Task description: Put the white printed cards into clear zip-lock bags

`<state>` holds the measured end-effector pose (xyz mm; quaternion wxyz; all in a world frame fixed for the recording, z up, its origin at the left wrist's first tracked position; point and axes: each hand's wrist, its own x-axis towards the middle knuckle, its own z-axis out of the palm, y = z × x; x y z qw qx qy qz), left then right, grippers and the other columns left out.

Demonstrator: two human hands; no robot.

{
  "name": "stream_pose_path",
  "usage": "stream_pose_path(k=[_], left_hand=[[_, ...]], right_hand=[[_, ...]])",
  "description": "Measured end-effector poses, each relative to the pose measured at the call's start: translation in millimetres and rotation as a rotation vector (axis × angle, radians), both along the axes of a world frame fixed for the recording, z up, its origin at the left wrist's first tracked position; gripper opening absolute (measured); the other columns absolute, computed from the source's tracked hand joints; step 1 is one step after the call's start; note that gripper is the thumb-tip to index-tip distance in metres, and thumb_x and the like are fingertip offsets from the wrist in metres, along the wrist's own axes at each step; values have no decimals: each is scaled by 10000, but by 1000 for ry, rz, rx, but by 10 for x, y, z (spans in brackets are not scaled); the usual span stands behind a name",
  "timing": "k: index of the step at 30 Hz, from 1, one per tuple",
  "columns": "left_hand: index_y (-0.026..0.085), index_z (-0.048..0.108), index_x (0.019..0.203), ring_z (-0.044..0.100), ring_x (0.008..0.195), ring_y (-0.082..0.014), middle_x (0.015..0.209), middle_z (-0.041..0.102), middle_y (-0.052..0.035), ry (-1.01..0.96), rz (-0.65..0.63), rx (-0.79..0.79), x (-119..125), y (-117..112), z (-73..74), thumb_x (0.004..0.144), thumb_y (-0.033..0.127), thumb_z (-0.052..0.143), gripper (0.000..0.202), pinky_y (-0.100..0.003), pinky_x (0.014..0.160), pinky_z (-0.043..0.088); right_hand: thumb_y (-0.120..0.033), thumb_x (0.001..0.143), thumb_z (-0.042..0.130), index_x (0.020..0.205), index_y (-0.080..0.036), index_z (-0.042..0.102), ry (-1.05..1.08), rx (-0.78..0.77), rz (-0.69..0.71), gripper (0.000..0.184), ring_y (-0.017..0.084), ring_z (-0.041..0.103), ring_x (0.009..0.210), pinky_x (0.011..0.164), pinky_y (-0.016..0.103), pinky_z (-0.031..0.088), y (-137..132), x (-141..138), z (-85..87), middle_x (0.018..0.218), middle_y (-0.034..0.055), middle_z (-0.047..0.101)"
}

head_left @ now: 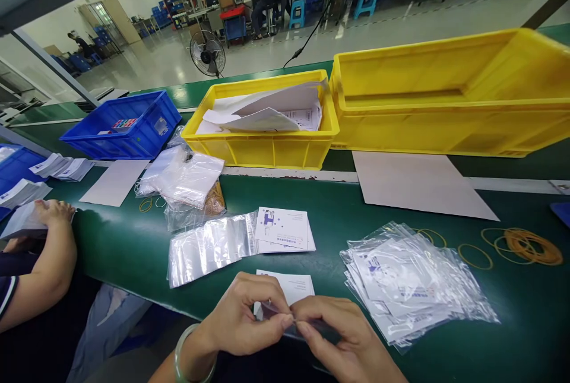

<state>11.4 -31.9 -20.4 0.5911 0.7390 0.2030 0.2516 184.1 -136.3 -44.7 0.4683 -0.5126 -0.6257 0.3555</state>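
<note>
My left hand (252, 317) and my right hand (341, 335) meet at the table's front edge, thumbs and forefingers pinched on the edge of a clear plastic bag (267, 310). My fingers hide most of that bag. Just behind them lies a white printed card (291, 285), partly covered by my hands. Farther back sits a small stack of printed cards (282, 225), beside an overlapping row of flat clear zip bags (209, 249). To the right of my hands is a pile of bagged cards (405, 282).
Rubber bands (532, 246) lie at the right. Behind stand a yellow bin with papers (258, 151), a larger yellow bin (445, 127) and a blue bin (120, 139). Plastic packs (191, 181) lie left of centre. A co-worker's hand (56, 214) holds papers at the far left.
</note>
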Motion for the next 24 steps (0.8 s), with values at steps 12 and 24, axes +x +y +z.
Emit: stream_pose_path(k=[12, 24], left_hand=[[145, 655, 666, 548, 554, -120, 609, 633, -34, 7, 0, 11, 52, 16, -5, 802, 142, 653, 137, -219, 544, 404], [167, 583, 1252, 641, 976, -265, 1102, 672, -135, 331, -11, 303, -1, 4, -342, 707, 596, 801, 727, -386, 857, 557]], right_hand=[[-187, 941, 521, 806, -236, 639, 118, -10, -48, 187, 143, 687, 645, 621, 218, 510, -18, 133, -17, 726, -5, 726], [-452, 803, 762, 648, -259, 707, 458, -127, -752, 254, 171, 646, 538, 453, 230, 510, -280, 617, -180, 632, 21, 699]])
